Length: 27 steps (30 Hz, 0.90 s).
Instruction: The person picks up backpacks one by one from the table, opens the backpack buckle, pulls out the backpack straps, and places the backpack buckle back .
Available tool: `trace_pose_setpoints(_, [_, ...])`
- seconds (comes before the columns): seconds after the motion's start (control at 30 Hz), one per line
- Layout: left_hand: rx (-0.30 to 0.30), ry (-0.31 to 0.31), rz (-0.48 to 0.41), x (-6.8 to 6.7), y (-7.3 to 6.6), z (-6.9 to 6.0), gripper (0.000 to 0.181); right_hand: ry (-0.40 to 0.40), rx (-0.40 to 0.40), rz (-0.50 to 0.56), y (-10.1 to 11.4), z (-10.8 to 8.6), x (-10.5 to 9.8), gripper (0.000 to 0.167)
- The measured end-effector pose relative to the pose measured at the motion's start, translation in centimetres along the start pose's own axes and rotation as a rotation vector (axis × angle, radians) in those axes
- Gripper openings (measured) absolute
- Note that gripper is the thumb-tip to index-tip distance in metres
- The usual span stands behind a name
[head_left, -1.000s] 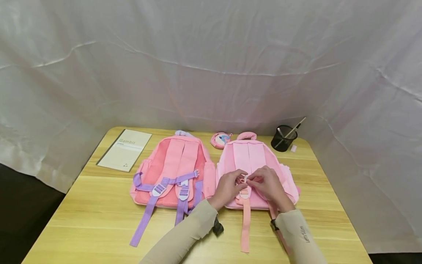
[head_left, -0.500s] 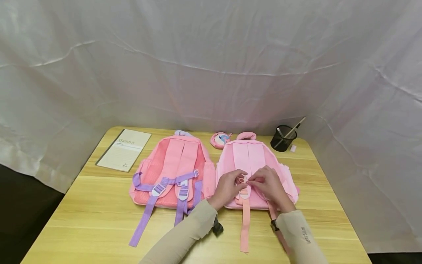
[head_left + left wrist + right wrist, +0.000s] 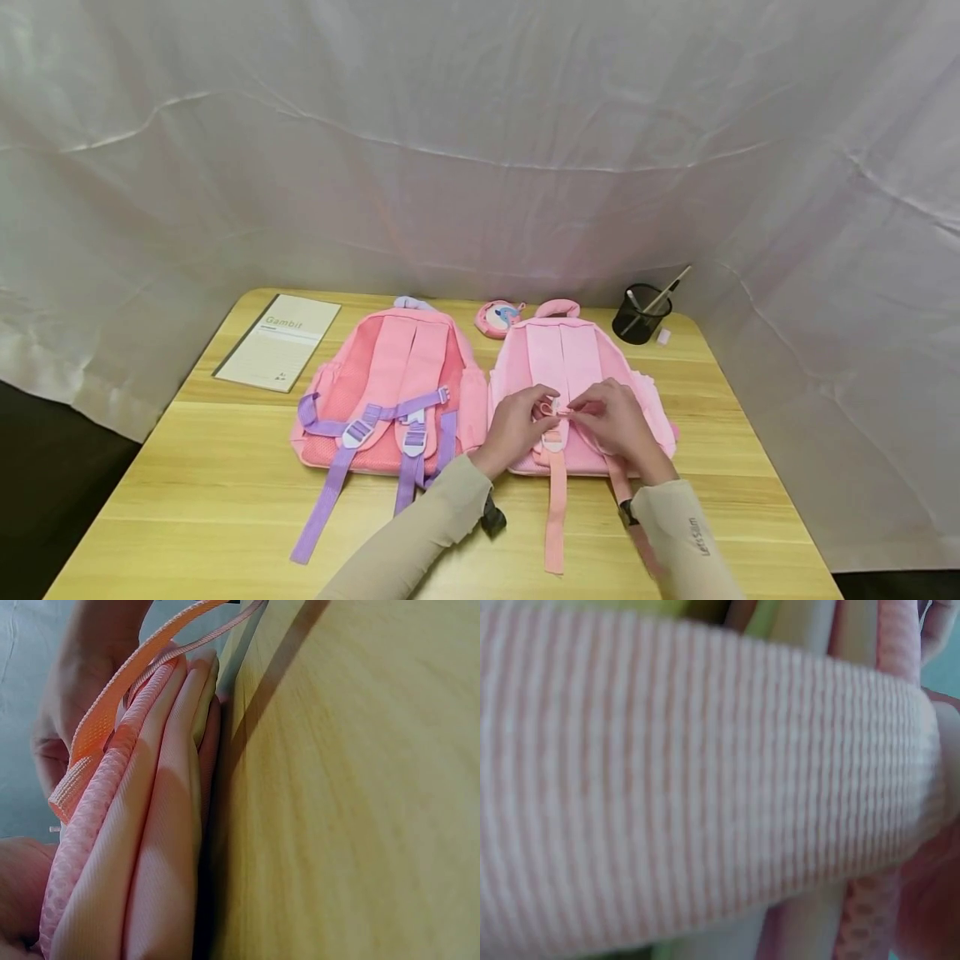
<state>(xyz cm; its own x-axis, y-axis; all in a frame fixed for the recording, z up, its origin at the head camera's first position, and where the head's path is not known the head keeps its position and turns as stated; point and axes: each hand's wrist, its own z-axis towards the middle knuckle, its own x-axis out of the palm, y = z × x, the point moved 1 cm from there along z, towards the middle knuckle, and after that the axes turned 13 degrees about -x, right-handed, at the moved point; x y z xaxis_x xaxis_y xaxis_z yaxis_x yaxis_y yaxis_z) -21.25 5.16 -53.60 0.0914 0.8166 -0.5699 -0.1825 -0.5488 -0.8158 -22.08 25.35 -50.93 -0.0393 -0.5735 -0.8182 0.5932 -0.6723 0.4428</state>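
A light pink backpack (image 3: 517,367) lies with its strap side up on the table. Over its lower middle, my left hand (image 3: 519,427) and right hand (image 3: 615,421) meet and pinch a short peach webbing strap (image 3: 562,411), which loops up between the fingertips. Just below them sits a white strap adjuster (image 3: 552,442), its long peach tail (image 3: 555,517) hanging toward the front. The left wrist view catches peach webbing (image 3: 105,724) at the backpack's mesh edge (image 3: 97,795). Striped webbing (image 3: 705,780) crosses the right wrist view close up and hides most of the fingers.
A coral backpack (image 3: 360,358) with purple straps (image 3: 326,508) lies to the left. Farther left is a notebook (image 3: 277,342). Behind stand a round pink pouch (image 3: 497,318) and a black mesh pen cup (image 3: 641,317), with a small pink eraser (image 3: 663,336) beside it.
Both hands stay in the same place over the light pink backpack. The right fingertips shift slightly, and more of the peach strap shows between the hands. The head view drifts a little.
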Motion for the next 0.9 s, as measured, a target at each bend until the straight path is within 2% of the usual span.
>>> trace_pose_setpoints(0.43, [0.021,-0.014,-0.007,0.1,0.0,-0.1,0.037,-0.037,-0.092,0.009,0.4,0.7,0.8,0.011])
trace_pose_setpoints(0.5, [0.021,-0.016,-0.011,0.1,-0.1,-0.1,0.037,-0.031,-0.084,0.003,0.5,0.7,0.8,0.011])
trace_pose_setpoints(0.7, [0.020,-0.015,-0.018,0.1,-0.1,-0.1,0.036,0.029,0.006,-0.001,0.4,0.3,0.1,0.011])
trace_pose_setpoints(0.9, [0.011,-0.010,-0.006,0.0,0.0,-0.1,0.037,-0.006,-0.025,-0.002,0.0,-0.1,-0.2,0.011])
